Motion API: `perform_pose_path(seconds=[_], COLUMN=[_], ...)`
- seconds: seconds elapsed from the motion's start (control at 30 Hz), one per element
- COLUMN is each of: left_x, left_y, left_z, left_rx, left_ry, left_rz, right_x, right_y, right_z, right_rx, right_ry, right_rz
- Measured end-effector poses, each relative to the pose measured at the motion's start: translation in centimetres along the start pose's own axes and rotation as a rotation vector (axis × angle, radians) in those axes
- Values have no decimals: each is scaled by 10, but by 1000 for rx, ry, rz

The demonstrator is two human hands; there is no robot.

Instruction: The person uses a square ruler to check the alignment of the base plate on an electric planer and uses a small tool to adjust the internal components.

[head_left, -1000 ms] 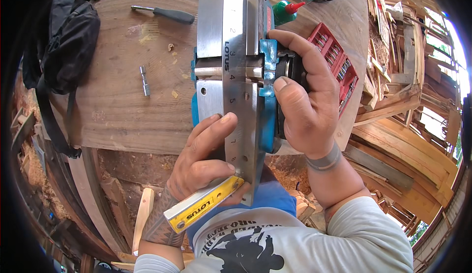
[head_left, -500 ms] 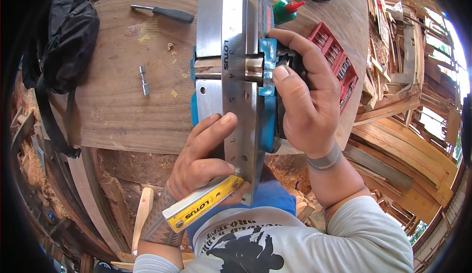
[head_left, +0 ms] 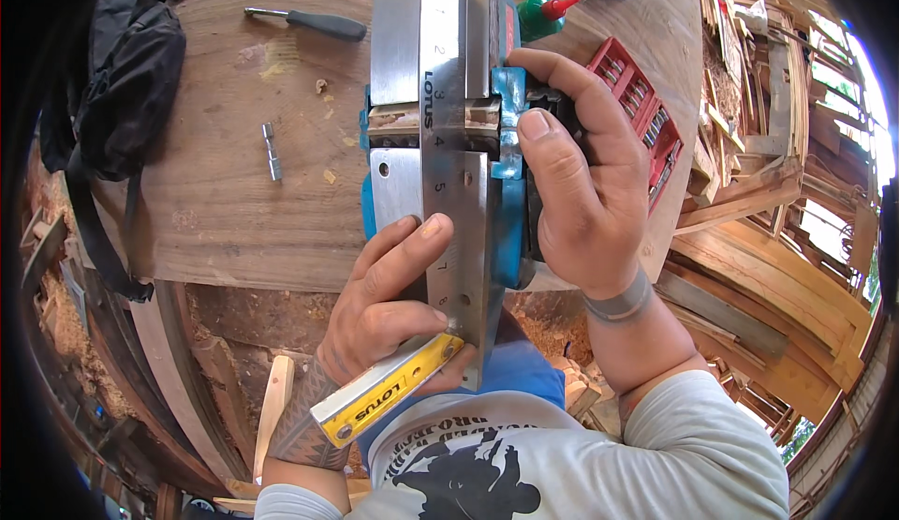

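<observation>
An upturned electric hand planer (head_left: 510, 230), blue with a silver metal sole, lies lengthwise before me at the table's near edge. Across its sole rests the steel blade of a try square (head_left: 444, 173), its yellow and silver stock angled toward my body. My left hand (head_left: 384, 304) is closed around the square near the stock, with fingertips pressing on the blade. My right hand (head_left: 595, 183) curls around the planer's right side, thumb beside the end of the cutter drum (head_left: 393, 122) and index finger against the body. The hand hides part of the planer's black side.
On the wooden table (head_left: 215, 211) lie a grey-handled driver (head_left: 323, 25), a small metal socket (head_left: 272, 152) and a black bag (head_left: 122, 80). To the right are a green bottle with a red tip (head_left: 543, 19) and a red bit case (head_left: 637, 98). Stacked lumber (head_left: 768, 276) stands beyond.
The cutter drum has turned a little and shows a different face in the slot. My right thumb has shifted slightly upward. My left hand and the try square hold almost still.
</observation>
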State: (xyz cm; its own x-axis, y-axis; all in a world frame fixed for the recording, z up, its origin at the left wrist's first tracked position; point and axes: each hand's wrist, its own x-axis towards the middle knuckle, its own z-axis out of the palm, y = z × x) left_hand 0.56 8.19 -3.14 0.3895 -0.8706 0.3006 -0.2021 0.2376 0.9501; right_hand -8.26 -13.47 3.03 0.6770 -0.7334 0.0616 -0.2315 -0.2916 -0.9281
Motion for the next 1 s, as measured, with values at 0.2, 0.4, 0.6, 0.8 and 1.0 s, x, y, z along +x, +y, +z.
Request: perform_pose_path(seconds=[0.2,0.4,0.6,0.8,1.0], left_x=[4,5,7,6,6], left_y=[2,5,6,8,10], left_z=[-4,-7,-7,-8,-10], left_rx=[10,43,43,33,19], left_ry=[-35,-87,-99,-117,-135], left_rz=[-20,-39,-52,-93,-138], right_x=[2,3,2,2,4], right_y=[1,-2,-3,-3,2], right_z=[-4,-8,-5,-6,-8], right_rx=[147,105,93,94,87], right_ry=[-16,-58,-33,-33,-54], right_rz=[71,74,103,94,30])
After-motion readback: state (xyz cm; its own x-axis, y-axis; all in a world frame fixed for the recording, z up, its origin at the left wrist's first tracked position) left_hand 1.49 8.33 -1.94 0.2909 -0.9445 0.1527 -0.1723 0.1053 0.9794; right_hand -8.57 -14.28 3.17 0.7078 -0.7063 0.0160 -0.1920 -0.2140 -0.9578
